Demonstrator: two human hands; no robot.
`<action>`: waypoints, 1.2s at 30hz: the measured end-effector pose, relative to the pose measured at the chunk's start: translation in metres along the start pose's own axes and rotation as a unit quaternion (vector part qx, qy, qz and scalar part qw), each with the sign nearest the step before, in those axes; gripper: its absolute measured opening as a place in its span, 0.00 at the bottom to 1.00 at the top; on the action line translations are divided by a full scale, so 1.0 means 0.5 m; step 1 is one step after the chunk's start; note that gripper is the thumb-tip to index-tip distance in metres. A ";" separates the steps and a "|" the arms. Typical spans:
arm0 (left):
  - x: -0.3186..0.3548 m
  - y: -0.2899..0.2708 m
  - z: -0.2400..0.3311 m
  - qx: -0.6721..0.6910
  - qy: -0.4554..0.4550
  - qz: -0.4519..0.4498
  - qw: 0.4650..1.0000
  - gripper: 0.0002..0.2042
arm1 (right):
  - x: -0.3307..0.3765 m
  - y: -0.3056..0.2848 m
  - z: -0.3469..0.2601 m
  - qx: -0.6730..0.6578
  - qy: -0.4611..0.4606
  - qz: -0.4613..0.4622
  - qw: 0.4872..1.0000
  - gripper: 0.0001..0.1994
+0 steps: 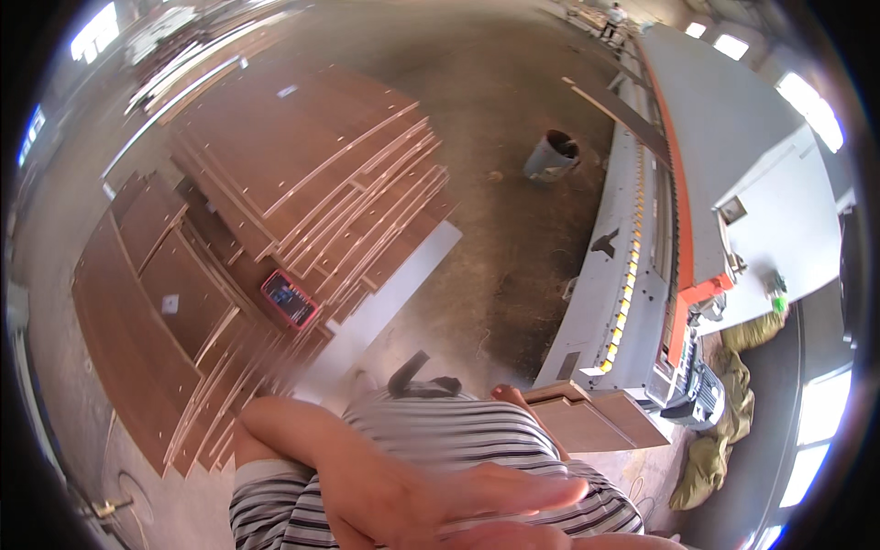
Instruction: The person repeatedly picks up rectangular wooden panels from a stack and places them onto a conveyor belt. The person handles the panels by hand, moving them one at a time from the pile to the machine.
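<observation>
My left hand (412, 495) is in front of my striped shirt at the bottom of the head view, its fingers stretched out to the right and somewhat smeared. No object shows in it. Just under it, cut off by the lower edge, lies part of my right hand (522, 536); its fingers cannot be made out. Ahead and to the left stand stacks of brown panels (302, 147) with light edges and small holes. On the nearer panels rests a phone-like device (291, 298) in a red case, screen up.
To the right runs a long grey machine (600, 266) with an orange beam (680, 202) and a row of yellow pieces. Brown boards (596, 422) stand at its near end. A bucket (552, 156) stands on the floor. Greenish sacks (706, 472) lie by the right wall. Far off is a person (612, 20).
</observation>
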State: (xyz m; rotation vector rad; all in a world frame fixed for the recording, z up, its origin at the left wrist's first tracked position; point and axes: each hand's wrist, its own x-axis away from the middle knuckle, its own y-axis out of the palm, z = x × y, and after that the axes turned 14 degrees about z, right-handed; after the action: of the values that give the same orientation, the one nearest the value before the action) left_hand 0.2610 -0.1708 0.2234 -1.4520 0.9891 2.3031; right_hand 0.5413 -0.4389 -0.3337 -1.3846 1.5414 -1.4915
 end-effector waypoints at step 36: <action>0.937 -0.346 0.043 -0.570 -0.652 0.368 0.339 0.18 | -0.040 -0.227 -0.163 -0.301 0.183 -0.015 0.936 0.10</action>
State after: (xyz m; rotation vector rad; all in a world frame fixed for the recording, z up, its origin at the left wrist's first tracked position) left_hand 0.1148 -0.0965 -0.2490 1.5931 -0.9196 3.2967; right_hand 0.5038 -0.3734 -0.2142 -1.5035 2.3687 -1.4082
